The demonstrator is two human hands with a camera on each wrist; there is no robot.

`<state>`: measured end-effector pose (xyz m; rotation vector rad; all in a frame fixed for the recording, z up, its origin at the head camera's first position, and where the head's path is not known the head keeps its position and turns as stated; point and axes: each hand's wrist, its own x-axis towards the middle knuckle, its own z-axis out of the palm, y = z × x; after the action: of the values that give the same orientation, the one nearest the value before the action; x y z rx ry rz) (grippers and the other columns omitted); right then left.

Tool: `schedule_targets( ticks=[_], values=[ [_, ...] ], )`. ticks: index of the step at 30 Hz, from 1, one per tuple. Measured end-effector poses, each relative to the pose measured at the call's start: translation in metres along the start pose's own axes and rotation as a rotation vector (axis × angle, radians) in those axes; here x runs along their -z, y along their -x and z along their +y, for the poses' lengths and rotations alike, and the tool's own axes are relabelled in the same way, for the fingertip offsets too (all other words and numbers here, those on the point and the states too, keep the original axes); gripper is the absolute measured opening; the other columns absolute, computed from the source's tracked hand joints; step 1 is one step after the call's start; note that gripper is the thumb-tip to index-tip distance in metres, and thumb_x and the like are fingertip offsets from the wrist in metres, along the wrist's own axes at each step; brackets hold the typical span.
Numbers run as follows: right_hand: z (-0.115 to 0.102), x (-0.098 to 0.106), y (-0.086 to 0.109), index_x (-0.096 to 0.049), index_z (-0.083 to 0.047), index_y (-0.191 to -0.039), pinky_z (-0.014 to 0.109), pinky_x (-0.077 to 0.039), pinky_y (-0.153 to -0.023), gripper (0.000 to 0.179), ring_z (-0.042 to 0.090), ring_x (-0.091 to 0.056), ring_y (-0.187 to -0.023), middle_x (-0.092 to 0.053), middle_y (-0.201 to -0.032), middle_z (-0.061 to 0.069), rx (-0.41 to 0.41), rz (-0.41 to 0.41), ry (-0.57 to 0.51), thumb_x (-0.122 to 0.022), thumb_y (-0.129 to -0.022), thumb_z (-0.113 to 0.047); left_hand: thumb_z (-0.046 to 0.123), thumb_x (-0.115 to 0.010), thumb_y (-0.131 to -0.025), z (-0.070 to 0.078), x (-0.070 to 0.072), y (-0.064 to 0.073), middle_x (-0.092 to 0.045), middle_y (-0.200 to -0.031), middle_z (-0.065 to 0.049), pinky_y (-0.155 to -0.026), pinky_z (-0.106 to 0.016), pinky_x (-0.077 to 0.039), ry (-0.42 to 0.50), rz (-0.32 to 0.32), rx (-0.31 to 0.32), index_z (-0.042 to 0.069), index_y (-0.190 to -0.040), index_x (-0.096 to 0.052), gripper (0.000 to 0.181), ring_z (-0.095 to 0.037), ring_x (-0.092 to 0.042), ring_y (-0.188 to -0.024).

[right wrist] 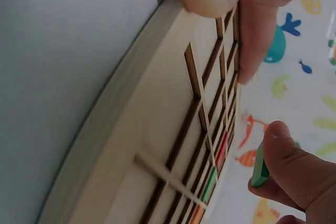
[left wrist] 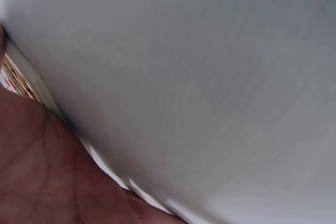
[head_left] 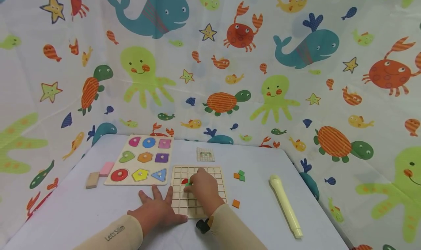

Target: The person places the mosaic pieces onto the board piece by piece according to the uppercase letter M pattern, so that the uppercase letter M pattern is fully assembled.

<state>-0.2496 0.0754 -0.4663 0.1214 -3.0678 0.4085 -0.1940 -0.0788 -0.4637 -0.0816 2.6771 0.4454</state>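
In the head view a wooden grid board [head_left: 179, 201] lies on the table. My right hand [head_left: 205, 188] is over its middle; in the right wrist view a thumb and finger pinch a small green square tile [right wrist: 260, 167] above the grid. Red [right wrist: 222, 149], green [right wrist: 209, 184] and orange [right wrist: 197, 214] tiles sit in the board's cells. My left hand [head_left: 157, 210] rests with spread fingers at the board's left edge, thumb by its near corner. The left wrist view shows mostly palm and white cloth.
Loose orange and green tiles [head_left: 241, 178] and a single orange tile [head_left: 236, 203] lie right of the board. A pale yellow stick [head_left: 285, 205] is farther right. Behind stands a pattern card [head_left: 205, 154]; at left lie a shape puzzle [head_left: 113, 166], a pink block [head_left: 106, 169] and a wooden block [head_left: 92, 180].
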Motion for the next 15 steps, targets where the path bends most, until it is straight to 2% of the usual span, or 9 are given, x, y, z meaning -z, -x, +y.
schedule_targets(
  ticks=[8, 15],
  values=[
    [-0.014, -0.011, -0.009, -0.084, -0.02, -0.089, 0.032, -0.052, -0.069, 0.032, 0.014, -0.053, -0.071, -0.057, -0.091, -0.004, 0.021, -0.016, 0.099, -0.094, -0.077, -0.049, 0.085, -0.081, -0.064, -0.001, 0.001, 0.001, -0.007, -0.169, -0.04, -0.098, -0.098, -0.023, 0.013, 0.003, 0.002, 0.02, -0.167, -0.035, 0.13, -0.078, -0.001, -0.147],
    [-0.017, -0.012, -0.011, -0.083, -0.019, -0.095, 0.033, -0.054, -0.069, 0.035, 0.015, -0.054, -0.071, -0.058, -0.09, -0.003, 0.015, -0.042, 0.112, -0.092, -0.079, -0.049, 0.087, -0.08, -0.064, -0.002, 0.0, -0.001, -0.006, -0.169, -0.04, -0.096, -0.099, -0.023, 0.014, -0.001, -0.005, 0.021, -0.167, -0.035, 0.13, -0.079, 0.0, -0.147]
  ],
)
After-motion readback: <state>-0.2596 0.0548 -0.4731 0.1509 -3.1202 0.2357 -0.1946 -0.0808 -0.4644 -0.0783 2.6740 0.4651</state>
